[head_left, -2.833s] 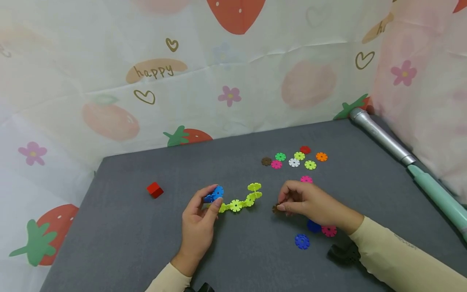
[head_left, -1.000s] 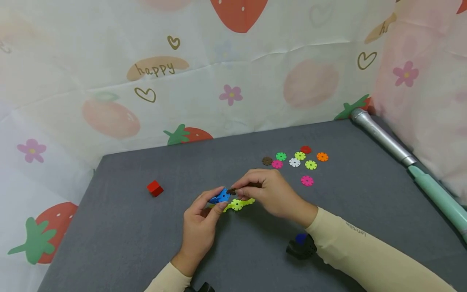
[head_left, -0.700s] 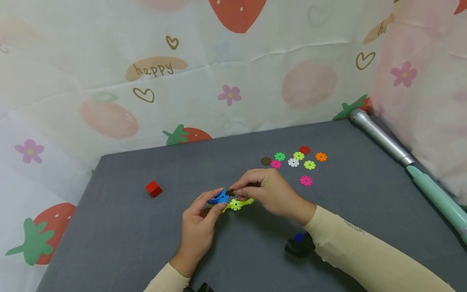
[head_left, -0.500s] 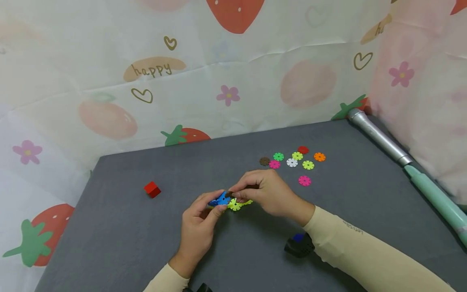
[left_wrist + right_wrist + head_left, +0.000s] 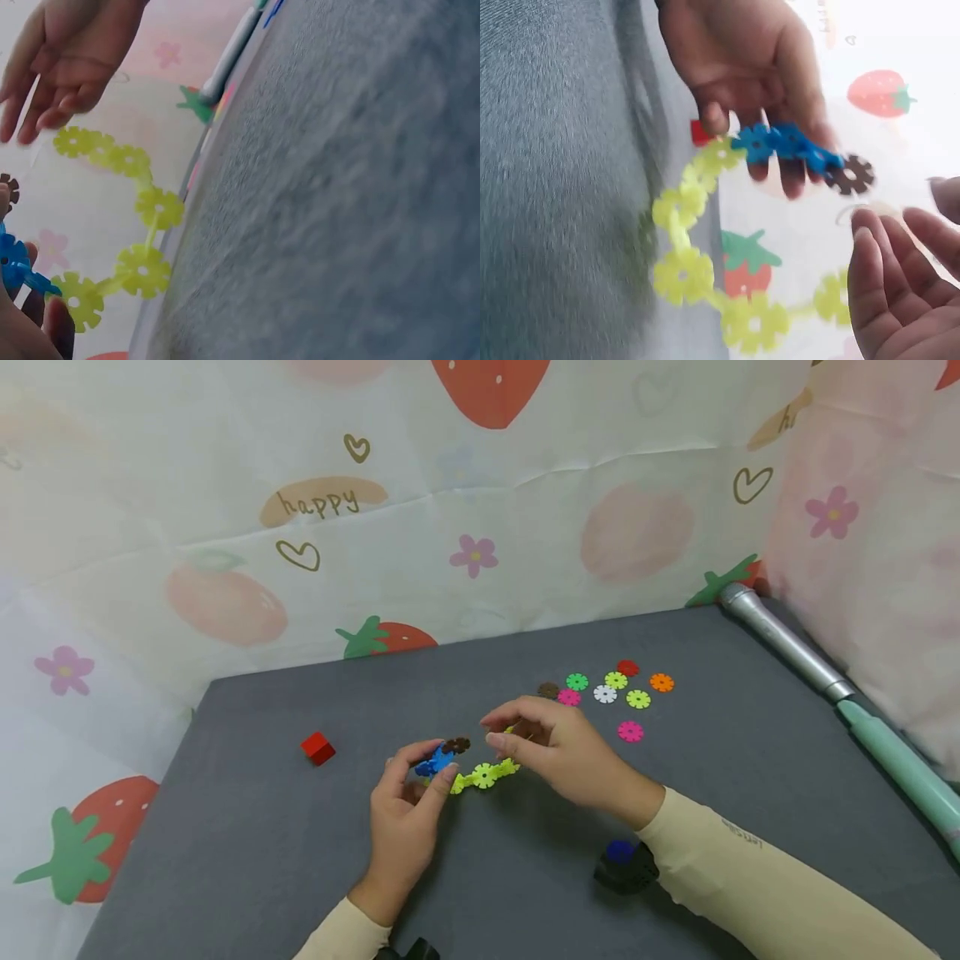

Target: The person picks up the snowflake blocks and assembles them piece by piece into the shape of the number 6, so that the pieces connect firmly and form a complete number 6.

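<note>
My left hand [image 5: 405, 827] pinches the blue part of a chain of notched snowflake discs. Several blue discs [image 5: 787, 140] run on into a curved string of yellow-green discs [image 5: 485, 776]. At the blue end sits a brown disc [image 5: 457, 746], slotted into the last blue one and sticking out past my left fingertips. To its right hovers my right hand [image 5: 573, 756], fingers loosely bent and thumb apart, nothing between them. In the right wrist view the right fingertips [image 5: 864, 225] are just below the brown disc, apart from it.
Loose discs in several colours, such as a white one [image 5: 605, 694] and an orange one [image 5: 662, 682], lie at the back right. A red cube [image 5: 318, 748] sits on the left. A silver and mint-green microphone-shaped object [image 5: 795, 652] lies along the right edge.
My right hand brought the brown disc from the right to the blue end, pressed it in, then let go and drew slightly right. The left hand kept its grip.
</note>
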The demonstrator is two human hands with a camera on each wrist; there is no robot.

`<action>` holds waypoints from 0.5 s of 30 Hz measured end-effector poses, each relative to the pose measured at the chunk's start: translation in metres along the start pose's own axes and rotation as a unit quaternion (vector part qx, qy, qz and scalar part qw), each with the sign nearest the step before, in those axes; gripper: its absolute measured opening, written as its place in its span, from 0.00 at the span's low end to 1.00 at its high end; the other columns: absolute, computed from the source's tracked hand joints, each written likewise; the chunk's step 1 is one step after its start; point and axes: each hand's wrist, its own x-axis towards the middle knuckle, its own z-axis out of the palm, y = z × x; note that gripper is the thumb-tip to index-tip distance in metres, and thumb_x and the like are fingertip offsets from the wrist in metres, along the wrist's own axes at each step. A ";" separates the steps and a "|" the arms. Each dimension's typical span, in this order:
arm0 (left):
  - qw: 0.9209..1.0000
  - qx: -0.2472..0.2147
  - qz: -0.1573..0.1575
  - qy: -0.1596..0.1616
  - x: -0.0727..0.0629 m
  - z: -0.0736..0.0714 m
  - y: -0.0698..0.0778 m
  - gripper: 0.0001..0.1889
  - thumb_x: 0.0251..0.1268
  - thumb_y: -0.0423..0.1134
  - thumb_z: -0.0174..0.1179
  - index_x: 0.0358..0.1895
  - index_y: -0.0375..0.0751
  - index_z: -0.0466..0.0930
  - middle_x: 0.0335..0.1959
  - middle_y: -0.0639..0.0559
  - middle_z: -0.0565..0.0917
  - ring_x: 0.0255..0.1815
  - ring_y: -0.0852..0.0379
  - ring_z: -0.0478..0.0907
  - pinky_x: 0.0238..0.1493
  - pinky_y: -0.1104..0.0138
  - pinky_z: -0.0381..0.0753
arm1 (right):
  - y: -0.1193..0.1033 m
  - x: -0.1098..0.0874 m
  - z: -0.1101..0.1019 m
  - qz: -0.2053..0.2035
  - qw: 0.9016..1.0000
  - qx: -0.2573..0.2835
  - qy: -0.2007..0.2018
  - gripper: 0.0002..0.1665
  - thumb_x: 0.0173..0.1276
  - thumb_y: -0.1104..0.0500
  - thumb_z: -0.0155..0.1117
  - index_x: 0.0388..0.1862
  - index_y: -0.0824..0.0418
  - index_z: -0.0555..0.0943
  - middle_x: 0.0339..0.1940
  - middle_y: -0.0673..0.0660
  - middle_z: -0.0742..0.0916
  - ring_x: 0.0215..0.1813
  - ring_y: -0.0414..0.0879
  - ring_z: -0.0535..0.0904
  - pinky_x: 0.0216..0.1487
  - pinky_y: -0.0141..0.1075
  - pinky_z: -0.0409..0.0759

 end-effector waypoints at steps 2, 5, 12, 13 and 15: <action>1.000 0.000 0.006 0.009 0.001 -0.002 0.000 0.19 0.75 0.24 0.68 0.65 0.37 0.83 0.55 0.43 0.83 0.27 0.52 0.75 0.29 0.71 0.78 | 0.000 -0.004 -0.007 0.004 1.000 0.008 0.011 0.15 0.82 0.60 0.69 0.63 0.60 0.85 0.50 0.56 0.88 0.48 0.60 0.87 0.49 0.46 0.87; 1.000 -0.016 -0.001 0.015 0.001 -0.002 0.000 0.20 0.77 0.23 0.65 0.68 0.34 0.80 0.59 0.41 0.81 0.38 0.53 0.80 0.34 0.72 0.79 | 0.002 -0.010 -0.019 0.012 1.000 0.014 0.023 0.16 0.84 0.59 0.67 0.65 0.60 0.83 0.52 0.58 0.88 0.49 0.61 0.87 0.50 0.48 0.87; 1.000 -0.026 0.009 0.011 0.002 -0.002 -0.002 0.21 0.79 0.22 0.63 0.70 0.34 0.82 0.62 0.38 0.83 0.56 0.49 0.83 0.49 0.69 0.85 | 0.014 -0.029 -0.046 0.038 0.999 0.014 0.033 0.17 0.87 0.56 0.63 0.68 0.60 0.81 0.58 0.61 0.87 0.54 0.61 0.86 0.52 0.49 0.86; 1.000 -0.026 0.009 0.010 0.002 -0.002 -0.003 0.21 0.78 0.22 0.63 0.70 0.34 0.82 0.62 0.38 0.83 0.56 0.50 0.83 0.50 0.69 0.85 | 0.016 -0.032 -0.050 0.039 0.999 0.016 0.033 0.17 0.87 0.57 0.62 0.68 0.60 0.80 0.58 0.62 0.87 0.55 0.63 0.86 0.53 0.49 0.85; 1.000 -0.025 0.008 0.012 0.002 -0.002 -0.003 0.20 0.78 0.21 0.63 0.68 0.33 0.82 0.61 0.38 0.83 0.55 0.51 0.83 0.51 0.69 0.85 | 0.022 -0.038 -0.057 0.039 0.999 0.016 0.031 0.17 0.87 0.58 0.61 0.68 0.62 0.80 0.58 0.63 0.87 0.56 0.66 0.85 0.54 0.48 0.85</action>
